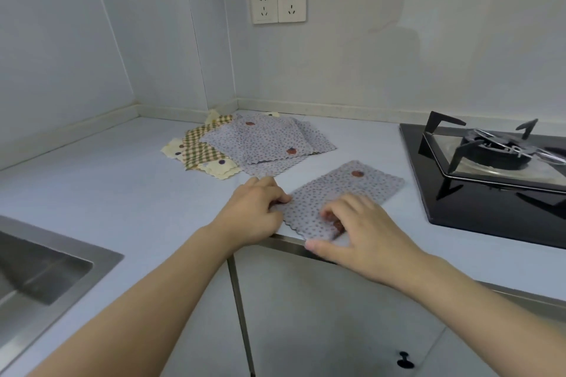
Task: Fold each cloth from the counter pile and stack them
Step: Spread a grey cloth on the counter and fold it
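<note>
Gas hob (490,174): black glass surface, one burner with black pan supports, set into the counter at right. Steel sink (46,272): basin at lower left, partly out of frame. Double wall socket (278,4): white, on the back wall. Cabinet doors (321,315): pale, below the counter edge, one with a dark knob (405,360).

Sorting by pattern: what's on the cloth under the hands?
Pale grey cloth with small brownish dots; head view.

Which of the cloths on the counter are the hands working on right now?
The grey dotted cloth lying apart at the counter's front edge; both hands grip it. The others sit piled toward the corner.
</note>
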`<action>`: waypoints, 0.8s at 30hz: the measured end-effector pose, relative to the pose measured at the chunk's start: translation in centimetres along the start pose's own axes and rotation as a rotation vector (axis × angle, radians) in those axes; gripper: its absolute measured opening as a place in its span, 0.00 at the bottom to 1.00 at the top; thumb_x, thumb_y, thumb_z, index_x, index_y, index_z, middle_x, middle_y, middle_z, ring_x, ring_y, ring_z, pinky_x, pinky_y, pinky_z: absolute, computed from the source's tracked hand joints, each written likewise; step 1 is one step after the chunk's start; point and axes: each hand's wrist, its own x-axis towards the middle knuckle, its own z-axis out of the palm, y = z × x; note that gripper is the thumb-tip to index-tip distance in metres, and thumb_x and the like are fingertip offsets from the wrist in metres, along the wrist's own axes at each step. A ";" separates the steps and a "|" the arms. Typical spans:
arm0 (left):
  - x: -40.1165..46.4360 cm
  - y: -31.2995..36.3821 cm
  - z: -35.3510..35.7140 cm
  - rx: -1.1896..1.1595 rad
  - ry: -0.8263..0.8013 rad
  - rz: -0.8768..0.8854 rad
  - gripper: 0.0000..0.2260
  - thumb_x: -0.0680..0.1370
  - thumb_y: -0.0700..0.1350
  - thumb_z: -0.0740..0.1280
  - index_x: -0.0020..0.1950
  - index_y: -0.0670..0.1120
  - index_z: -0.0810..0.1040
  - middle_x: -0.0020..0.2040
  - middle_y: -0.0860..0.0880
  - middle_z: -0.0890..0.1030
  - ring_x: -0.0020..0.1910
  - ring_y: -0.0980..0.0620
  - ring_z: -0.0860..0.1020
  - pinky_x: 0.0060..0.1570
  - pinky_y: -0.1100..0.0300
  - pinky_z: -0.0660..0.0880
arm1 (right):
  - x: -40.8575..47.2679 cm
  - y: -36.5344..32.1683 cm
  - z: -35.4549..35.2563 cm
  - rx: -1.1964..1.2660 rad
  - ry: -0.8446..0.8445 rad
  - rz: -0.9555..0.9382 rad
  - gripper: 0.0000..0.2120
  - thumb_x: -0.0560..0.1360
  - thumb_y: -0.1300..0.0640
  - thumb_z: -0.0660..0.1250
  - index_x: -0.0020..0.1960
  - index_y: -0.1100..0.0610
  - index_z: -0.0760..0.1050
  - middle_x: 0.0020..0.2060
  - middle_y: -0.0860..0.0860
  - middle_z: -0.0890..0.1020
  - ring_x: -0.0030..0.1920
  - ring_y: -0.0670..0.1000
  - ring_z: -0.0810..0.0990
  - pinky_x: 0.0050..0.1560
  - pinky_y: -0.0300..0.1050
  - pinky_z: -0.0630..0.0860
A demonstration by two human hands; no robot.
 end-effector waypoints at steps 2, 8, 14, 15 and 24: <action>-1.6 0.3 -0.2 0.030 -0.001 0.007 0.26 0.68 0.48 0.56 0.63 0.49 0.79 0.46 0.58 0.69 0.49 0.53 0.67 0.51 0.60 0.65 | -0.9 -0.5 0.4 -0.111 -0.017 -0.048 0.31 0.66 0.26 0.56 0.56 0.48 0.71 0.51 0.44 0.72 0.52 0.48 0.69 0.57 0.45 0.69; -5.4 1.2 -0.6 0.283 -0.004 0.105 0.19 0.74 0.48 0.60 0.64 0.50 0.76 0.53 0.52 0.73 0.51 0.50 0.70 0.51 0.58 0.69 | -2.8 -1.7 0.2 -0.025 0.183 -0.143 0.03 0.72 0.53 0.64 0.43 0.52 0.73 0.39 0.47 0.75 0.40 0.51 0.73 0.40 0.42 0.67; -6.4 2.6 -3.9 -0.099 0.017 0.000 0.04 0.78 0.48 0.68 0.43 0.54 0.79 0.44 0.57 0.79 0.48 0.56 0.74 0.52 0.58 0.72 | -3.4 -2.2 -3.0 0.575 0.094 0.066 0.05 0.77 0.54 0.66 0.42 0.52 0.75 0.30 0.51 0.78 0.32 0.48 0.79 0.40 0.46 0.73; -6.4 2.9 -4.3 -0.204 0.028 -0.039 0.04 0.77 0.49 0.68 0.43 0.53 0.80 0.43 0.55 0.81 0.47 0.55 0.76 0.52 0.56 0.73 | -3.3 -2.0 -3.5 0.615 0.106 0.098 0.04 0.77 0.55 0.66 0.43 0.51 0.76 0.30 0.50 0.79 0.32 0.48 0.80 0.40 0.47 0.74; 3.3 6.8 -1.0 -0.526 0.108 -0.228 0.07 0.81 0.47 0.63 0.46 0.45 0.74 0.36 0.47 0.74 0.35 0.52 0.71 0.36 0.59 0.68 | -0.9 4.3 -4.5 0.234 0.160 0.350 0.12 0.80 0.50 0.58 0.42 0.53 0.74 0.32 0.47 0.77 0.33 0.49 0.74 0.35 0.45 0.68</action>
